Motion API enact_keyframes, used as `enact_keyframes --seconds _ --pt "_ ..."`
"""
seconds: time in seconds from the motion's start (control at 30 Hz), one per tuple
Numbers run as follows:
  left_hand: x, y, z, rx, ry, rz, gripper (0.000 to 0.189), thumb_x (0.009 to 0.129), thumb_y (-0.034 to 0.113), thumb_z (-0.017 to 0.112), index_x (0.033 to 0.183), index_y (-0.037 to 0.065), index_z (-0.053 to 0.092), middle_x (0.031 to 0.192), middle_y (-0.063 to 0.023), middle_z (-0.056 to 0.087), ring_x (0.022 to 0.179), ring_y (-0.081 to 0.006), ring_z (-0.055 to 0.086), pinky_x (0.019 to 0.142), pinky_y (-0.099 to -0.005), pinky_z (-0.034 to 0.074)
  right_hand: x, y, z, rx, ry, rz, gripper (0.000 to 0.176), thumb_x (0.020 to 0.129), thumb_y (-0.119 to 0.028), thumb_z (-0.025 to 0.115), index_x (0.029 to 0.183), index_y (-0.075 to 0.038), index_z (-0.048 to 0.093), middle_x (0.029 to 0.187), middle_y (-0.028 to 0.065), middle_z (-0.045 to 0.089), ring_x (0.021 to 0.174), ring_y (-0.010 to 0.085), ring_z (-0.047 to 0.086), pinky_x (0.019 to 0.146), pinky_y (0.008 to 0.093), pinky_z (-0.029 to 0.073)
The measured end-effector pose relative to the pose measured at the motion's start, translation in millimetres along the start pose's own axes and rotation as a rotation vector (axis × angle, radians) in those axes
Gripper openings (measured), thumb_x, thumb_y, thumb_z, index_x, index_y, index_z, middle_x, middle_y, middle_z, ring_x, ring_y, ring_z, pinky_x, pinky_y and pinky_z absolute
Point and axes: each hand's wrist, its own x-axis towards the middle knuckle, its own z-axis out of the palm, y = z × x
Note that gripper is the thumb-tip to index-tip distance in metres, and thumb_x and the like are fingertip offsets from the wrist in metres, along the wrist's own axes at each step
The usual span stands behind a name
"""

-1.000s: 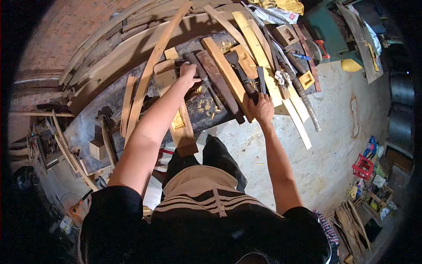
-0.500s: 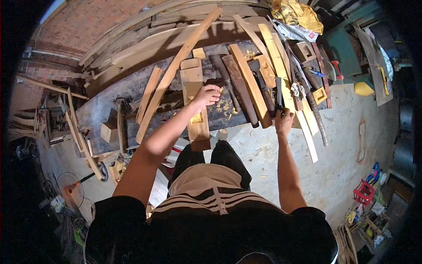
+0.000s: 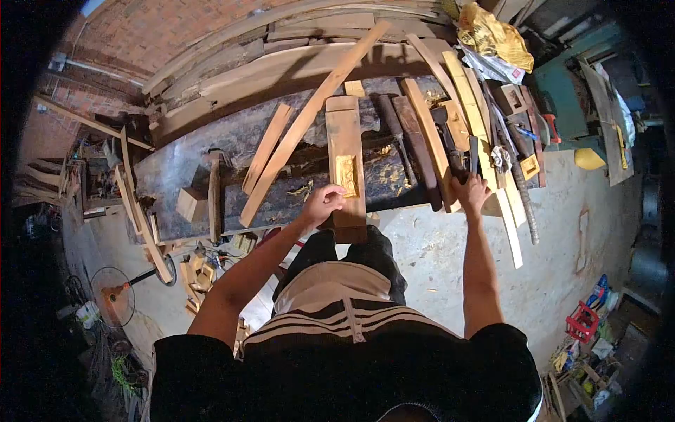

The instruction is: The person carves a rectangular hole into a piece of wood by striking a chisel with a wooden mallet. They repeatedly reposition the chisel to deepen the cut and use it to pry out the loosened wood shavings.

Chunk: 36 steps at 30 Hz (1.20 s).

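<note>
My left hand [image 3: 325, 205] is loosely curled, a gap between thumb and fingers and nothing visible in it. It hovers at the left edge of a thick wooden beam [image 3: 343, 133], just below a rectangular recess [image 3: 346, 176] with pale wood inside. My right hand [image 3: 472, 192] is at the bench's front edge, its fingers around the lower end of a chisel-like tool with a dark flat blade [image 3: 473, 153]; the grip is partly hidden. Left of it lie another dark tool [image 3: 442, 118] and a long light batten [image 3: 426, 126].
Wood shavings [image 3: 401, 172] are scattered on the dark workbench [image 3: 169, 169]. A long slanting board [image 3: 316, 105], a hammer [image 3: 214, 183] and a wood block [image 3: 190, 204] lie to the left. Long strips [image 3: 513, 232] overhang the front edge at right. A caged fan [image 3: 112, 297] stands on the floor.
My left hand has moved from the right side of the beam back to its lower left, uncovering the recess. My right hand has shifted slightly left against the tools. The view has turned left.
</note>
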Motion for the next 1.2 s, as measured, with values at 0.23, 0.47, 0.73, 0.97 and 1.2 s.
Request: enact_keyframes --seconds 0.23,0.47,0.73,0.97,1.2 --pt "-18.9 34.5 -4.5 0.119 0.012 0.201 0.018 0.097 0.012 0.056 0.112 0.003 0.063 0.095 -0.0092 0.067 0.084 -0.0166 0.067 0.077 -0.0322 0.055 -5.6 -24.8 -42.9 0.569 0.072 -0.018 0.053 0.085 -0.042 0.070 0.112 0.002 0.059 0.083 0.0237 0.069 0.081 0.0427 0.067 0.072 0.0456 0.053" --pt "-15.6 150.4 44.9 1.057 0.128 1.045 0.064 0.081 0.001 0.063 0.137 0.028 0.048 0.133 -0.0062 0.050 0.119 -0.0210 0.052 0.108 -0.0458 0.040 -114.7 -145.8 -192.9 0.791 -0.043 -0.280 0.030 0.087 -0.018 0.069 0.107 0.003 0.062 0.086 0.0229 0.069 0.076 0.0342 0.070 0.065 0.0398 0.053" --pt "0.8 159.5 12.0 0.375 0.078 0.699 0.015 0.080 0.016 0.077 0.091 0.010 0.068 0.079 -0.0022 0.068 0.073 -0.0145 0.064 0.069 -0.0288 0.050 -77.9 -150.3 -163.2 1.496 -0.354 0.067 0.049 0.098 -0.040 0.054 0.115 0.005 0.062 0.088 0.0123 0.066 0.084 0.0218 0.062 0.080 0.0391 0.049" --pt "13.7 163.9 -25.4 -0.205 0.013 0.353 0.015 0.093 0.012 0.066 0.105 0.006 0.058 0.083 -0.0005 0.058 0.071 -0.0096 0.055 0.062 -0.0266 0.045 -42.3 -102.1 0.9 0.192 0.191 -0.184 0.061 0.083 -0.035 0.070 0.130 -0.003 0.049 0.116 0.0225 0.051 0.109 0.0403 0.049 0.096 0.0486 0.040" --pt "14.3 146.3 -10.7 -0.139 -0.154 0.358 0.015 0.092 0.014 0.068 0.098 0.006 0.056 0.084 0.0005 0.055 0.076 -0.0094 0.054 0.068 -0.0266 0.045 -30.7 -121.1 -5.8 0.109 0.196 -0.009 0.077 0.076 -0.043 0.076 0.138 -0.012 0.042 0.118 0.0168 0.049 0.111 0.0387 0.048 0.095 0.0504 0.039"
